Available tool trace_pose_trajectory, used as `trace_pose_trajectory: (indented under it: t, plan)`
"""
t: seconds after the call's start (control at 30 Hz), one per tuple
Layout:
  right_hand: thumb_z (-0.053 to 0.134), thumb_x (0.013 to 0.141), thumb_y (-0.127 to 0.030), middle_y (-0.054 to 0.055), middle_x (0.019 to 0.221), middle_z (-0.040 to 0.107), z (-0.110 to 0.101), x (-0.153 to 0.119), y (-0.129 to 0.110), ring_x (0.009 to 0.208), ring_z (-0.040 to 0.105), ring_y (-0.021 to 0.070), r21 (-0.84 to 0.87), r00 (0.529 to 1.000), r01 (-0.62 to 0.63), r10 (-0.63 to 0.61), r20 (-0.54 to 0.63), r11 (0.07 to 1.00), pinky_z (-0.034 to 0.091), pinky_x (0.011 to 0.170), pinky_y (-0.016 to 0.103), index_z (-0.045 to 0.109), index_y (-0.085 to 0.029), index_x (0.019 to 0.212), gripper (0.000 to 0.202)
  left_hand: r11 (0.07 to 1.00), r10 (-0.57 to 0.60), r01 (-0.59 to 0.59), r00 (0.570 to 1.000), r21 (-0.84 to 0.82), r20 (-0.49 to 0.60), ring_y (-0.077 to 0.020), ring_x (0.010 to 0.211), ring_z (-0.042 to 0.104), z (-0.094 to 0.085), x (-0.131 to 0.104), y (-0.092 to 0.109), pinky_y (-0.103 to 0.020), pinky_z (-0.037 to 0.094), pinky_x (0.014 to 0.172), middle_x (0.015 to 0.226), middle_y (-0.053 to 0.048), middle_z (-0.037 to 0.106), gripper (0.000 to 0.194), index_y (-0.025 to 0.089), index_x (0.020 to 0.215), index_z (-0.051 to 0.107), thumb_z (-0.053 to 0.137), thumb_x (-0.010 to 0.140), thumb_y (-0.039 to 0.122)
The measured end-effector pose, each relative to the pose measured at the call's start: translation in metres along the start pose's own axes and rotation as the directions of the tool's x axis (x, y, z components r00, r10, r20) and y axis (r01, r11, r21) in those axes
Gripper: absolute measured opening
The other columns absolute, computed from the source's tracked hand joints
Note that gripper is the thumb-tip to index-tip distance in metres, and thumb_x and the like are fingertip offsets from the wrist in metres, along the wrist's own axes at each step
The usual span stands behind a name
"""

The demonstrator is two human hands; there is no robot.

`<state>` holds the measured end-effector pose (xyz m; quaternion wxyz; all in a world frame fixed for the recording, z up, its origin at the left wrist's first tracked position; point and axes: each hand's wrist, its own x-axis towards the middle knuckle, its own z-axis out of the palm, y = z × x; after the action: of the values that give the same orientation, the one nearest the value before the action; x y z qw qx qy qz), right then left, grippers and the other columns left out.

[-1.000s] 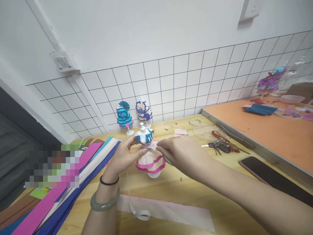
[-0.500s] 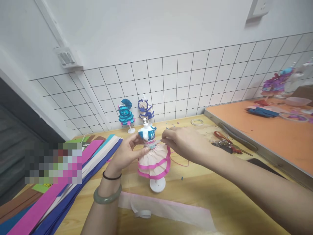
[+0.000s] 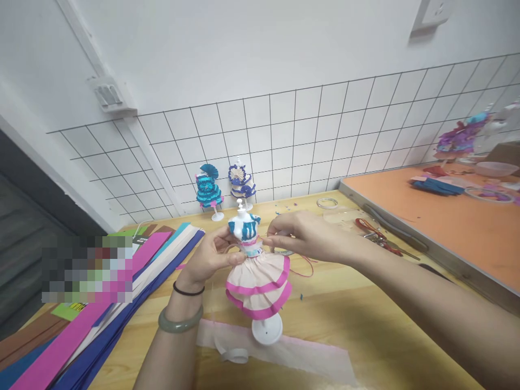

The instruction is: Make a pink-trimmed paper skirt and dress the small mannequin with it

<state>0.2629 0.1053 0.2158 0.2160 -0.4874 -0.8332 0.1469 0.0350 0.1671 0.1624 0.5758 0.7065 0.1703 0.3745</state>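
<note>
A miniature white dress form stands tilted a little on its round base. It wears a blue-patched bodice and a two-tier cream paper skirt edged in bright pink. My left hand grips its waist from the left, thumb in front at the top of the skirt. At the right of the waist, my right hand is closed in a pinch on what looks like a thin pink string; its fingertips partly hide it. A translucent pale strip with a pink edge lies in front, with a curled white ribbon.
Long crepe paper strips cover the left side. Behind stand a teal-dressed form and a purple-and-cream one. Tape ring and red-handled scissors lie right, beside a raised orange board holding blue paper.
The dress form has come nearer to me, its base now over the pale strip. The skirt tiers show more fully. My right hand has shifted slightly left, close to the waist.
</note>
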Motion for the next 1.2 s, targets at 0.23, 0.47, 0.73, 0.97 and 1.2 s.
trace_pose_trajectory:
  t: [0.23,0.47,0.73,0.97,1.2]
  plan:
    - [0.049,0.086,-0.055,0.0,0.064,0.062,0.004,0.006,0.005,0.055,0.048,0.0104,0.028,1.0,0.005,-0.005,-0.004,1.0,0.03,0.052,0.022,0.064,-0.019,0.075,0.041,1.0,-0.008,0.009,0.999,-0.025,0.031,-0.019,0.086,0.064,-0.001,0.003,-0.005,-0.03,0.048,0.081,0.091,-0.006,0.069,0.028,0.016,0.091,0.067,0.076,0.065,0.019]
    - [0.053,0.086,-0.049,0.001,0.077,0.066,0.004,0.015,0.01,0.066,0.054,0.0126,0.092,0.991,0.063,-0.073,0.112,0.994,0.034,0.057,0.022,0.068,-0.021,0.082,0.032,0.997,-0.004,0.011,0.996,-0.077,0.085,-0.0255,0.096,0.063,0.001,0.001,-0.009,-0.036,0.046,0.085,0.095,-0.009,0.07,0.03,0.015,0.092,0.068,0.077,0.065,0.025]
    - [0.058,0.084,-0.047,0.002,0.079,0.065,0.006,0.022,0.019,0.071,0.056,0.014,0.056,0.963,0.251,-0.255,0.089,0.966,0.037,0.062,0.024,0.068,-0.019,0.084,0.03,0.998,-0.056,0.048,0.982,0.05,0.182,-0.03,0.11,0.056,0.006,0.003,-0.001,-0.043,0.038,0.098,0.107,-0.014,0.066,0.031,0.014,0.099,0.068,0.07,0.074,0.032]
    - [0.058,0.085,-0.042,0.003,0.082,0.071,0.012,0.019,0.018,0.07,0.061,0.0148,0.009,0.981,0.191,-0.192,0.034,0.981,0.036,0.061,0.024,0.066,-0.02,0.093,0.024,0.994,-0.078,0.07,0.993,0.085,0.088,-0.0284,0.109,0.054,0.012,0.007,-0.002,-0.038,0.041,0.094,0.097,-0.01,0.067,0.03,0.014,0.099,0.067,0.065,0.072,0.027]
    - [0.058,0.083,-0.047,0.002,0.07,0.069,0.017,0.019,0.018,0.06,0.059,0.0158,-0.031,0.998,0.053,-0.053,0.016,0.998,0.036,0.055,0.023,0.047,-0.018,0.125,0.052,0.987,-0.022,0.009,0.996,0.159,0.083,-0.0246,0.111,0.055,0.01,0.011,-0.012,-0.034,0.042,0.094,0.114,-0.009,0.063,0.042,0.015,0.115,0.058,0.057,0.073,0.012]
